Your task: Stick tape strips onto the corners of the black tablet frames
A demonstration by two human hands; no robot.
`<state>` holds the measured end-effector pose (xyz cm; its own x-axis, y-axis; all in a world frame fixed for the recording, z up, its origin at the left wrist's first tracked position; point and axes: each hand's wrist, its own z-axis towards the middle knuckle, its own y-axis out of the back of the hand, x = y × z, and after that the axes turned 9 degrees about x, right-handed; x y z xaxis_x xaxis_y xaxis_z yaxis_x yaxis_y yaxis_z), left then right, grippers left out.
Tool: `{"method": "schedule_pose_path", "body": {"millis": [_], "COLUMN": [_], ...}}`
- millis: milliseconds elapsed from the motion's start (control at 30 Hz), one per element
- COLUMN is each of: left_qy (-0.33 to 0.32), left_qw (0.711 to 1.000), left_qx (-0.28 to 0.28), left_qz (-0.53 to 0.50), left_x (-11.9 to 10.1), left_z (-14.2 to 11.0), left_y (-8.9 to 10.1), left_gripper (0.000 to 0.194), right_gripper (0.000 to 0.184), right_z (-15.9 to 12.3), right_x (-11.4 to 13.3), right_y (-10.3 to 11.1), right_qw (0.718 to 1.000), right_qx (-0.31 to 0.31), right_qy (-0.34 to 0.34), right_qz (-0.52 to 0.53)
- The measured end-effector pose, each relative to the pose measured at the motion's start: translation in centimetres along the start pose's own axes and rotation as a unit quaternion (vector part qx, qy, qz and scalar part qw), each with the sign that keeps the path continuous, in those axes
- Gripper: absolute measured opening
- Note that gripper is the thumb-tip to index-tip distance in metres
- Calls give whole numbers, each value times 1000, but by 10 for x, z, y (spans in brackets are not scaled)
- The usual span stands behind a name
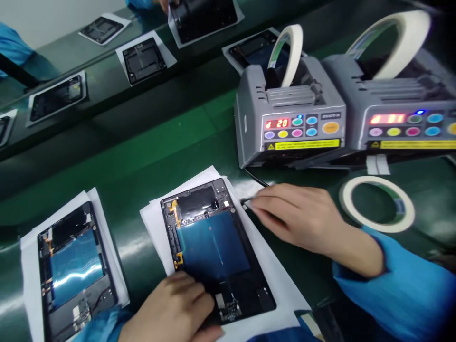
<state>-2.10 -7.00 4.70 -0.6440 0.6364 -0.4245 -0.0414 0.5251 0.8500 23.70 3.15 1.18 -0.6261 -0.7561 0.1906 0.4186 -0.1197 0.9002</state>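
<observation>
An opened tablet (221,247) with a blue-filmed battery lies on white paper sheets (281,294) in front of me. Over its lower left part rests my left hand (174,308), fingers curled in; whatever they may hold is hidden. My right hand (295,213) is beside the tablet's upper right edge, thumb and fingers pinched together. A small dark, thin piece (245,201) shows at those fingertips, too blurred to name. To the left, a second opened tablet (76,266) of the same kind lies on paper.
Two grey tape dispensers (290,111) (402,102) with lit displays stand at the back right, each carrying a tape roll. A loose tape roll (377,204) lies right of my right hand. Several tablet parts on paper, such as a black housing (144,61), line the far ledge, near other people's sleeves.
</observation>
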Motion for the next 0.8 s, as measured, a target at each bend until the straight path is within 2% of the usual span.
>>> {"method": "schedule_pose_path", "body": {"millis": [67, 167, 233, 333, 433, 800], "left_qy": [48, 136, 162, 164, 147, 87], "left_qw": [999, 982, 971, 965, 965, 972], "left_qx": [-22, -127, -173, -204, -215, -219], "left_qz": [-1, 29, 20, -3, -3, 21], "left_x": [12, 36, 50, 60, 62, 62], "left_z": [20, 56, 74, 87, 89, 89], "left_y": [14, 23, 22, 18, 15, 14], "left_gripper": [23, 14, 13, 12, 11, 15], "right_gripper": [13, 20, 21, 21, 22, 22], "right_z": [9, 18, 19, 16, 14, 14], "right_x": [1, -4, -8, -11, -11, -10], "right_y": [-16, -38, -47, -50, -48, -47], "right_qw": [998, 994, 993, 992, 992, 992], "right_qx": [44, 71, 73, 75, 75, 88], "right_qy": [23, 35, 35, 37, 35, 25], "right_qz": [38, 70, 83, 95, 100, 87]}}
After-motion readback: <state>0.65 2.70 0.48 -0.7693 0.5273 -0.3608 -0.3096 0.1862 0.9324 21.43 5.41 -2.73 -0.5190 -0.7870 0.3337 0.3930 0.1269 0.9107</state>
